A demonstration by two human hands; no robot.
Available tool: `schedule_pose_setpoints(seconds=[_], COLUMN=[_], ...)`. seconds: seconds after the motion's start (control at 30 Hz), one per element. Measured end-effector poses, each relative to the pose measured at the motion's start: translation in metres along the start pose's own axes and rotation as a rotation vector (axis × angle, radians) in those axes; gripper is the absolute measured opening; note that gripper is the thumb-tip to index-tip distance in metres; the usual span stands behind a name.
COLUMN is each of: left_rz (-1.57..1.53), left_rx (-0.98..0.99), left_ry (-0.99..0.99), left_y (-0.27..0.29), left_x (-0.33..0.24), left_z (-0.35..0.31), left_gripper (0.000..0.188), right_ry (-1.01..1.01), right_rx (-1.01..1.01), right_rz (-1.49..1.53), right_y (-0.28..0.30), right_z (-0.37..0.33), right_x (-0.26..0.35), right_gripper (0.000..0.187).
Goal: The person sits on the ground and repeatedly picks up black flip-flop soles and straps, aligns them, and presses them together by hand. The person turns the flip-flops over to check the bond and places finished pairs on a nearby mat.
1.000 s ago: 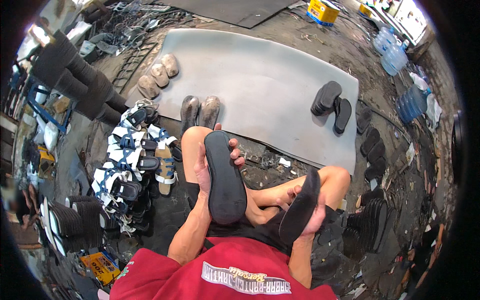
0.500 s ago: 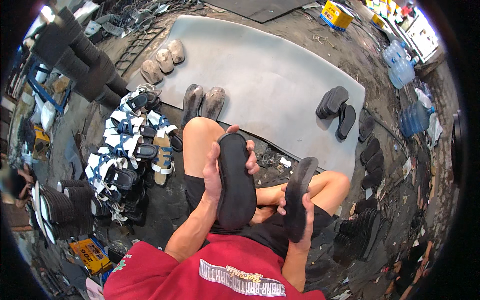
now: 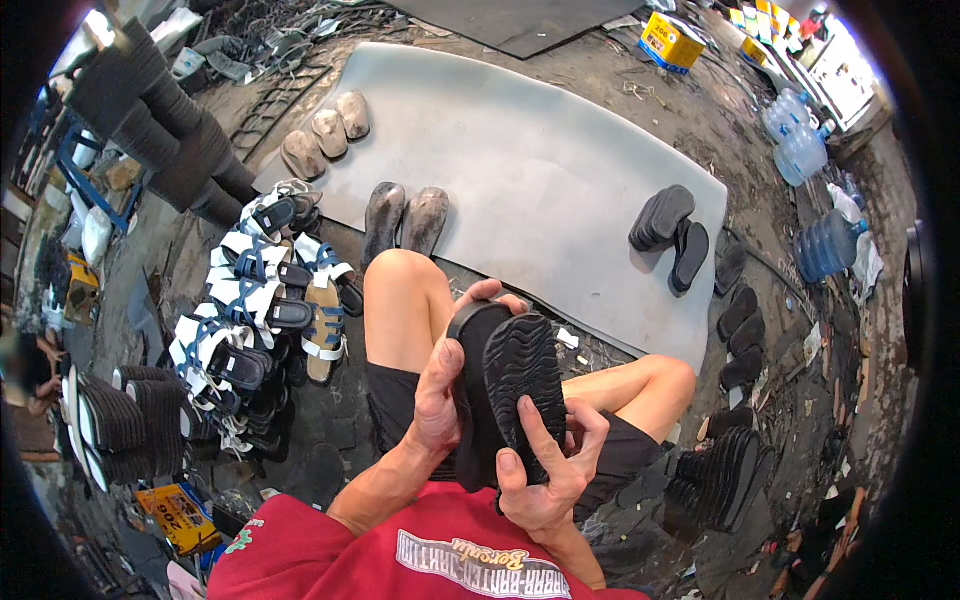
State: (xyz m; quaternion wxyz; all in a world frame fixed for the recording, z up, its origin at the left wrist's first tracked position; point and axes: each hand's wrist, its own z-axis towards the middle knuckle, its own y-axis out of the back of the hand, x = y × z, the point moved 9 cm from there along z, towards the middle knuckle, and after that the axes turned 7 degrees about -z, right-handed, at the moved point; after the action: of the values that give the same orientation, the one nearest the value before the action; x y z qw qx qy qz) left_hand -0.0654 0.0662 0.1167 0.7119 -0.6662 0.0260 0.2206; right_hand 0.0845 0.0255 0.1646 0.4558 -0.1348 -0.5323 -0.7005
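Left of the grip lie piled white-and-navy strapped sandals (image 3: 250, 305). The left hand (image 3: 434, 402) clamps a smooth, black, elongated sole (image 3: 474, 425); just right, the right hand (image 3: 556, 482) clamps a black, wavy-ridged sole (image 3: 517, 372). Well right of both stand stacked black soles (image 3: 722, 478).

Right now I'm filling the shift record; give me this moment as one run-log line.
left hand: holding plain sole; right hand: holding treaded sole; soles: overlapping in view; left side: sandal pile; ahead: grey sheet
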Motion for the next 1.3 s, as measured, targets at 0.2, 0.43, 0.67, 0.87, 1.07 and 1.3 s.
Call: schedule_pose_setpoints(seconds=[0.2, 0.43, 0.67, 0.87, 1.07, 1.3], left_rz=[0.034, 0.008, 0.041, -0.002, -0.059, -0.076], left_rx=[0.01, 0.012, 0.021, 0.017, 0.003, 0.013], left_ry=[0.047, 0.067, 0.06, 0.076, 0.084, 0.096], left_y=[-0.001, -0.001, 0.003, 0.006, 0.01, 0.011], left_x=[0.006, 0.005, 0.006, 0.007, 0.011, 0.011], left_z=[-0.002, -0.002, 0.0, 0.001, 0.0, 0.001], left_gripper=[0.089, 0.089, 0.086, 0.091, 0.088, 0.089], right_ry=[-0.007, -0.014, -0.021, -0.038, -0.041, -0.033], right_rx=[0.029, 0.043, 0.074, 0.086, 0.088, 0.088], right_rz=[0.042, 0.028, 0.033, 0.043, 0.07, 0.061], right_y=[-0.007, -0.009, -0.013, -0.014, -0.016, -0.014], right_z=[-0.002, 0.001, 0.003, 0.004, 0.008, 0.009], right_x=[0.0, -0.001, 0.0, -0.002, -0.003, -0.003], right_gripper=[0.056, 0.056, 0.058, 0.057, 0.056, 0.057])
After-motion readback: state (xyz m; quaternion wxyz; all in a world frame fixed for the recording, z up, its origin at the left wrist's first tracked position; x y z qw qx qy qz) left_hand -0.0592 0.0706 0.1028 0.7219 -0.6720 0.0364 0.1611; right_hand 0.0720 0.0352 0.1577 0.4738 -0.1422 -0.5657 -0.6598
